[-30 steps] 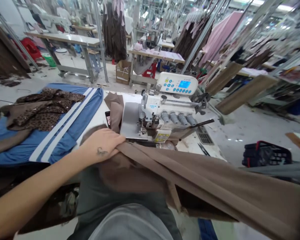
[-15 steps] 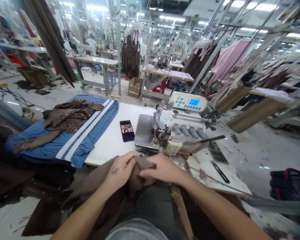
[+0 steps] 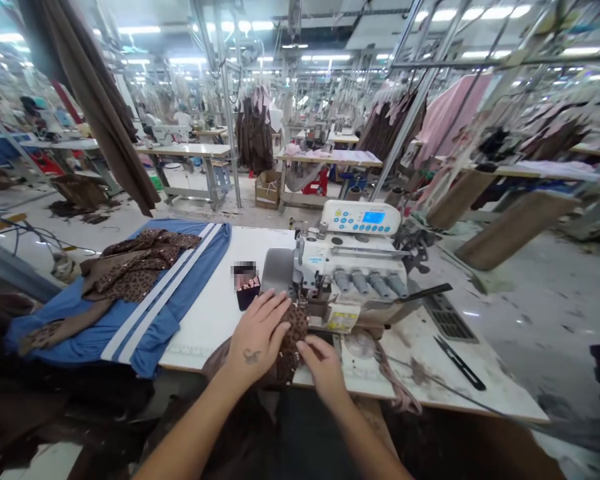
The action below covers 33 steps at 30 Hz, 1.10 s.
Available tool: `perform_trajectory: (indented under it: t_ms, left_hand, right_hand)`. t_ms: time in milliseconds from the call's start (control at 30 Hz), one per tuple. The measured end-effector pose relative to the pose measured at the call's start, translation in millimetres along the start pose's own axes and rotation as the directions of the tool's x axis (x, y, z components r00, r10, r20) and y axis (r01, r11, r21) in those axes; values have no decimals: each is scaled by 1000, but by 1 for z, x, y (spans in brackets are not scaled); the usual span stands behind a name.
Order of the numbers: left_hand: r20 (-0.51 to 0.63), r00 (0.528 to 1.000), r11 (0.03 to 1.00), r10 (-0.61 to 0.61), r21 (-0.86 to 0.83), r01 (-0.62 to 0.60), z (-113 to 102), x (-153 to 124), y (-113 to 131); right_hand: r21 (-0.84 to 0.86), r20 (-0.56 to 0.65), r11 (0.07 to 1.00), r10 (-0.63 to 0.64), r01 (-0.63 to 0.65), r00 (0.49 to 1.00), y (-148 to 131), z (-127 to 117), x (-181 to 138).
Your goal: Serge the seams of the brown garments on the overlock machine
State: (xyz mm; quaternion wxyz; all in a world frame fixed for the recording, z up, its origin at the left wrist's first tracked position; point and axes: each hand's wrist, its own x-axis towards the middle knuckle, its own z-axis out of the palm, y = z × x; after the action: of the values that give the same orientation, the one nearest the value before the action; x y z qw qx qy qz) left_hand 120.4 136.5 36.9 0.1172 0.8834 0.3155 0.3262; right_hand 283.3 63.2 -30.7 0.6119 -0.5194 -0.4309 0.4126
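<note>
My left hand (image 3: 259,335) lies flat with fingers stretched out on a brown leopard-print fabric piece (image 3: 294,328), pressing it onto the plate of the white overlock sewing machine (image 3: 353,267). My right hand (image 3: 321,363) pinches the near edge of the same fabric with thumb and fingers together. The fabric reaches up to the presser foot (image 3: 306,293) and hangs off the table's front edge toward my lap.
A phone (image 3: 245,288) lies left of the machine. A blue cloth with white stripes (image 3: 165,293) carries a pile of leopard-print pieces (image 3: 135,267) at the left. Black snips (image 3: 460,363) lie on the table's right. Brown fabric hangs at upper left (image 3: 95,107).
Both hands moved forward from the table's edge up to the machine. The plain brown cloth bunched in them gave way to a leopard-print piece laid flat at the presser foot.
</note>
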Motion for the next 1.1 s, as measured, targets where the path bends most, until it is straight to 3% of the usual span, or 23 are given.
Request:
perform_trajectory:
  t_ms: [100,167,267,333,400,467,600,800,967,1100]
  left_hand:
    - [20,990,969,-140,-204,142,-10,7,-12]
    - [36,975,922,-219,-320,219,-24,8,-18]
    - [-12,987,920,-161,-365,146,-44,8,-18]
    - [-36,997,934,-61,-356,45,-47,12,-13]
    - [-27,1000,926,-14,-377,3,-40,19,-5]
    - [-38,996,908,-85,-414,62,-26,26,0]
    - [-74,968,883,-240,-431,186,-5,30,1]
    - [-45,965,924,-260,-300,235,-12,27,-4]
    - [-9,956,929,-293,-237,283,-13,33,-6]
    - [-14,973,955,-229,-196,222,-11,43,-16]
  right_hand:
    - [46,14,999,9,-9,1000,2,-8,-5]
    - [-13,4,997,-72,72,997,-4,-14,-10]
    - [-147,-11,964,-228,224,974,-14,-12,-21]
    - [-161,49,962,-215,220,975,-18,-4,-27]
    - [-135,136,979,-134,152,982,-18,7,-29]
    - [-149,172,983,-83,109,982,-17,14,-27]
    - [-243,75,955,-155,169,985,-17,12,-20]
    - [-177,226,967,-139,181,964,-16,5,-18]
    - [-225,150,953,-170,201,974,-4,7,-24]
    - [-231,158,936,-232,264,960,-1,6,-26]
